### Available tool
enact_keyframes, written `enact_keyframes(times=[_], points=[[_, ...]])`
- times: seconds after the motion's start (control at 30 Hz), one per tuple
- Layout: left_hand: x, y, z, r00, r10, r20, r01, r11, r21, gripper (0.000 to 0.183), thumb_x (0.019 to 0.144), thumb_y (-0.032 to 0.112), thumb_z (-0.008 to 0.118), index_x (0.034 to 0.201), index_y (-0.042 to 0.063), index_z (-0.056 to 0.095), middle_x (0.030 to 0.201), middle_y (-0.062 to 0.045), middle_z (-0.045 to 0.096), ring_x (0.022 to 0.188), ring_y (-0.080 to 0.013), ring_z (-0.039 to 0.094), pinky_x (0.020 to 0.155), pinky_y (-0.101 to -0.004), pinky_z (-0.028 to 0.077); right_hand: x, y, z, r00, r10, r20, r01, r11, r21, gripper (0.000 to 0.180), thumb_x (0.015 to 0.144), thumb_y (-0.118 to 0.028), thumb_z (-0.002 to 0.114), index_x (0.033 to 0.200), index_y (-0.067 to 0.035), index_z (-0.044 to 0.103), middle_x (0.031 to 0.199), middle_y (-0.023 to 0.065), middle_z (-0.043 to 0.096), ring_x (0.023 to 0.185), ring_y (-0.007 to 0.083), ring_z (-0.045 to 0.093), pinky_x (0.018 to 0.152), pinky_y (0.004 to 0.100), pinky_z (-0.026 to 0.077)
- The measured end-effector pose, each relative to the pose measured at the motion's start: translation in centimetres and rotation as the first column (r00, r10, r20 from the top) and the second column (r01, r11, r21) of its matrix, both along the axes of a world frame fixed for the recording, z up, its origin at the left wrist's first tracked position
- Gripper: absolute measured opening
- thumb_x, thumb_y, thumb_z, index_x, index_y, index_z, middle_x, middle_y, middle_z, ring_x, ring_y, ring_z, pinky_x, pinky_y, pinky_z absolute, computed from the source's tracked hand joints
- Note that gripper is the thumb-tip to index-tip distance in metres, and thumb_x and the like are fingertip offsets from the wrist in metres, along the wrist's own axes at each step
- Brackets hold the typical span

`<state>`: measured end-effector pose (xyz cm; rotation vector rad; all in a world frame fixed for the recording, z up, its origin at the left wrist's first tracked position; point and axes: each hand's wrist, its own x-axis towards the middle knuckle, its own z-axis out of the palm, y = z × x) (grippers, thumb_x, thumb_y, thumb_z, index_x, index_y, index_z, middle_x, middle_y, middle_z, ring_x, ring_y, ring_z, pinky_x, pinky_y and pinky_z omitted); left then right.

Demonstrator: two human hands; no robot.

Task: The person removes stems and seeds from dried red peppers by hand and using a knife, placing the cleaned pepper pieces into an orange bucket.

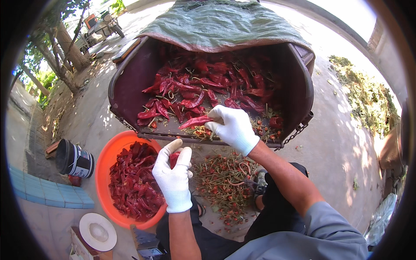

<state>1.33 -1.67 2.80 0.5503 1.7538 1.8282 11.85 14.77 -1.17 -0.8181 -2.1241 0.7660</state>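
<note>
My right hand [232,128], in a white knitted glove, grips a dried red chili pepper [196,122] over the front edge of a dark red metal cart bed [130,81]. Many more red chilies [195,84] lie heaped inside the bed. My left hand [175,177], gloved alike, holds a piece of red chili [174,159] between thumb and fingers; part of it is hidden by the glove. Beside that hand stands an orange plastic basin [103,191] full of red chili pods [133,182]. Below, on the ground between my feet, lies a pile of chili stems [224,185].
A green woven sheet [224,26] covers the back of the cart bed. Chains [294,135] hang at its front corners. A black bucket [74,159] lies tipped at left, near a blue-tiled ledge [48,191] and a white round lid-like object [97,231]. Dry plants [364,94] lie at right.
</note>
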Motion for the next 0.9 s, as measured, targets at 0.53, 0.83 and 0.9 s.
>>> enact_keyframes(times=[0.53,0.83,0.9], points=[[0.3,0.0,-0.4,0.987,-0.082,0.136,0.067,0.992,0.108,0.022,0.101,0.01,0.06,0.119,-0.002,0.061,0.103,-0.015,0.072,0.083,-0.0152,0.073,0.042,-0.0199,0.047,2.9,5.0,-2.5,0.886,-0.336,0.32,0.227,0.915,0.334,0.021,0.084,-0.021,0.076,0.102,-0.011,0.071,0.091,0.0102,0.073,0.087,0.0307,0.071,0.076,0.0413,0.056],[0.9,0.4,-0.4,0.979,-0.157,0.13,0.154,0.988,0.033,0.019,0.102,0.02,0.064,0.108,0.002,0.066,0.073,0.0,0.06,0.059,-0.0052,0.056,0.041,-0.018,0.039,1.7,8.3,-4.4,0.903,-0.291,0.318,0.275,0.957,0.094,0.026,0.079,-0.02,0.077,0.104,-0.015,0.071,0.095,0.0067,0.076,0.09,0.0281,0.073,0.075,0.0419,0.056],[0.9,0.6,-0.4,0.98,-0.146,0.135,0.142,0.989,0.035,0.018,0.101,0.021,0.065,0.105,0.003,0.067,0.072,0.001,0.06,0.058,-0.0048,0.055,0.04,-0.018,0.038,1.7,7.7,-3.9,0.943,-0.296,0.152,0.296,0.955,0.017,0.029,0.077,-0.018,0.079,0.104,-0.014,0.071,0.095,0.0066,0.076,0.088,0.0274,0.073,0.075,0.0411,0.057]])
